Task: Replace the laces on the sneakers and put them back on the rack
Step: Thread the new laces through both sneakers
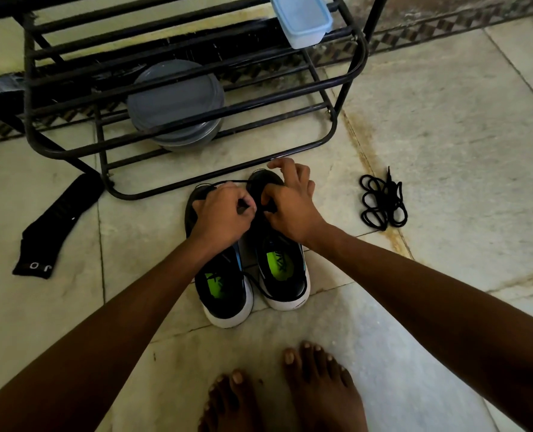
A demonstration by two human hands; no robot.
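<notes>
Two black sneakers with white soles and green insoles stand side by side on the tiled floor, the left sneaker (224,291) and the right sneaker (282,266), toes toward the black metal rack (196,104). My left hand (223,215) pinches a black lace (234,181) over the sneakers' front parts. My right hand (290,204) pinches the lace's other part close beside it, its outer fingers raised. The lace runs in a thin arc across both toe caps. A loose coiled black lace (382,202) lies on the floor to the right.
A grey round lidded container (174,104) sits on the rack's lower shelf and a pale blue plastic box (301,18) on an upper one. A black sock (58,226) lies on the floor at left. My bare feet (290,394) stand just behind the sneakers.
</notes>
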